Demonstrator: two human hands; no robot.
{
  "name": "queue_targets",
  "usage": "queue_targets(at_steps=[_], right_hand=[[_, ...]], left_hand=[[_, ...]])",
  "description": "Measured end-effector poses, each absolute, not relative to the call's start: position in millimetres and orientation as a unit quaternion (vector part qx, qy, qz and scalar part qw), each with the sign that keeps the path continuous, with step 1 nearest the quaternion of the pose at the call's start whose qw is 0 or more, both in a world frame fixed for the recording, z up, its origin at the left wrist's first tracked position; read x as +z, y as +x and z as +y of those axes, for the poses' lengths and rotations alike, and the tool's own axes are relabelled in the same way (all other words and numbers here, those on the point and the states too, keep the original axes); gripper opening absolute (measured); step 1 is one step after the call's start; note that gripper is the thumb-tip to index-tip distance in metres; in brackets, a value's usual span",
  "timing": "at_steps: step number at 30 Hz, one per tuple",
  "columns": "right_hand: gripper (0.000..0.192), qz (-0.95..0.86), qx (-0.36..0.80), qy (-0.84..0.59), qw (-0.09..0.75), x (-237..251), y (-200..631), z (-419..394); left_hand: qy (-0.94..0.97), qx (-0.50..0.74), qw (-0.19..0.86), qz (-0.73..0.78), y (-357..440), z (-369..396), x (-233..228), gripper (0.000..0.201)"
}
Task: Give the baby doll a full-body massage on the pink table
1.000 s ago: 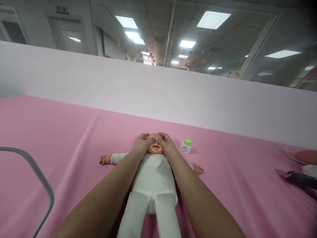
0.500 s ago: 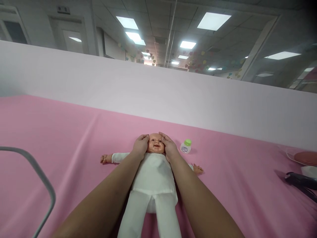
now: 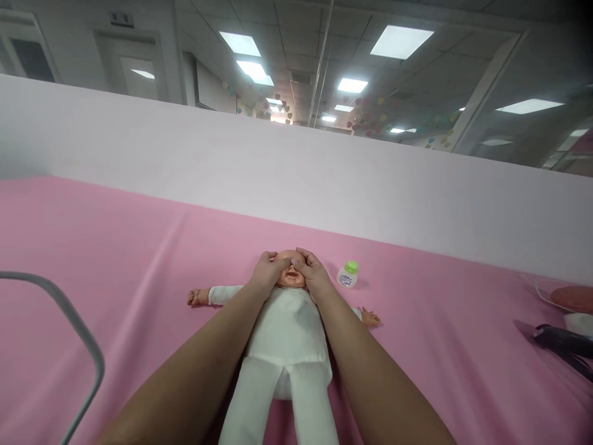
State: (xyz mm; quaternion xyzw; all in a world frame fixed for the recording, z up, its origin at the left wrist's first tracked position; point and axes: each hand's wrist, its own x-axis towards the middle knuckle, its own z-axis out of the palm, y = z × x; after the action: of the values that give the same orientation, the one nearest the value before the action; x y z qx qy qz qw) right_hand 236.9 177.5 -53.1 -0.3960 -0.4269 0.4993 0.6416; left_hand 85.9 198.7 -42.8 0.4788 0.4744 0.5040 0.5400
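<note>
A: What are the hands doing?

B: The left hand point(image 3: 265, 272) and the right hand point(image 3: 312, 272) lie flat and open on the baby doll point(image 3: 287, 324), thumbs over its eyes. Nothing is gripped. It looks like rubbing the face.

A: Where is the doll?

B: On its back on the pink sheet point(image 3: 139, 247). I think soft, small strokes come next.

A: Anything close?

B: A small bottle point(image 3: 347, 274) just right of the doll's head, not in the way.

Green-capped bottle point(image 3: 347, 275), grey rail point(image 3: 69, 321)
</note>
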Motion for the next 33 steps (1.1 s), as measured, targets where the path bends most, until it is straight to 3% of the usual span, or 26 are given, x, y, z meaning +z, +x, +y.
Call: queue_targets(at_steps=[5, 13, 21, 26, 33], right_hand=[[0.06, -0.438, 0.47, -0.412, 0.646, -54, 235, 180], [0.047, -0.422, 0.459, -0.421, 0.659, -58, 234, 186], [0.051, -0.394, 0.556, -0.363, 0.635, -55, 245, 178], [0.054, -0.391, 0.571, -0.355, 0.629, -48, 246, 171], [0.059, -0.463, 0.491, -0.397, 0.622, -38, 238, 166]], left_hand=[[0.485, 0.502, 0.533, 0.478, 88, 201, -45, 0.064], [0.476, 0.518, 0.533, 0.47, 90, 208, -48, 0.044], [0.466, 0.506, 0.571, 0.448, 78, 207, -45, 0.025], [0.466, 0.494, 0.604, 0.416, 74, 202, -40, 0.035], [0.476, 0.474, 0.62, 0.406, 73, 196, -36, 0.059]])
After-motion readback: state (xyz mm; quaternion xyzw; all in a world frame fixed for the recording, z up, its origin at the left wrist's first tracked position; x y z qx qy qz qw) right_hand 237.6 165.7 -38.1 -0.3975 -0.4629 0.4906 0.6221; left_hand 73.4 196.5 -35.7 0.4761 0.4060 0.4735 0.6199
